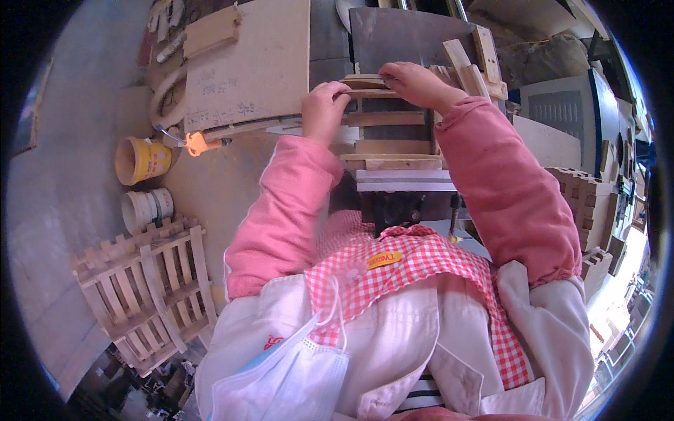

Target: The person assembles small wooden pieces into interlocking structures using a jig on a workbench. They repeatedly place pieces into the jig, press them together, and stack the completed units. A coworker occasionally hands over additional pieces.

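Observation:
A row of narrow wooden slats (386, 118) lies crosswise in front of me over a dark surface, forming a ladder-like frame. At its far end, my left hand (324, 111) has its fingers closed on the left end of a thin wooden strip (372, 92). My right hand (415, 84) is closed at the right of the same far end, fingertips pinching down on the wood there; what lies under them is partly hidden. On the near side, a thicker wooden bar (393, 163) sits just beyond a pale metal edge (406, 180).
A large board (249, 67) lies at the left, with an orange tool (199, 144) by its near corner. Yellow (151, 161) and white (145, 210) buckets and a slatted pallet (147, 291) stand on the floor. Wood offcuts (472, 67) lie at the right.

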Tool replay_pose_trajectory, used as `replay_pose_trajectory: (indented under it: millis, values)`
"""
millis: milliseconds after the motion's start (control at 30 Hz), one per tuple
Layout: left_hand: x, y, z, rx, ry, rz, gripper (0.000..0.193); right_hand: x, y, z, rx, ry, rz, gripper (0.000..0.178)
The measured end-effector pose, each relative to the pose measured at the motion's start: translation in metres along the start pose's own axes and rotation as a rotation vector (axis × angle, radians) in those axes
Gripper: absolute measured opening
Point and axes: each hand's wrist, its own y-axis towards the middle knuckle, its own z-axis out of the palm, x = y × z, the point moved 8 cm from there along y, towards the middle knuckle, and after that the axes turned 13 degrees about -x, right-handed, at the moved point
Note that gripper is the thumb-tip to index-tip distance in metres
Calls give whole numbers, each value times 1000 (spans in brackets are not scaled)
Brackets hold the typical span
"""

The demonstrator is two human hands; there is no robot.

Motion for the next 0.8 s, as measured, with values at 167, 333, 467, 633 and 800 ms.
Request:
replay_pose_trajectory:
  millis: [167,333,467,633,800]
  values:
    - [7,-8,2,-79,199,34,17,15,-21,13,-110,-157,-160,29]
    - [-11,-36,-12,8,247,141,30,6,-29,15,-134,-168,-142,28]
    - [-29,-47,4,198,399,336,30,2,-33,11,-168,-119,-121,32]
    - [-34,-40,19,232,438,516,27,5,-37,12,-190,-150,-102,35]
    - [-28,-40,24,240,461,591,22,12,-41,6,-199,-128,-115,35]
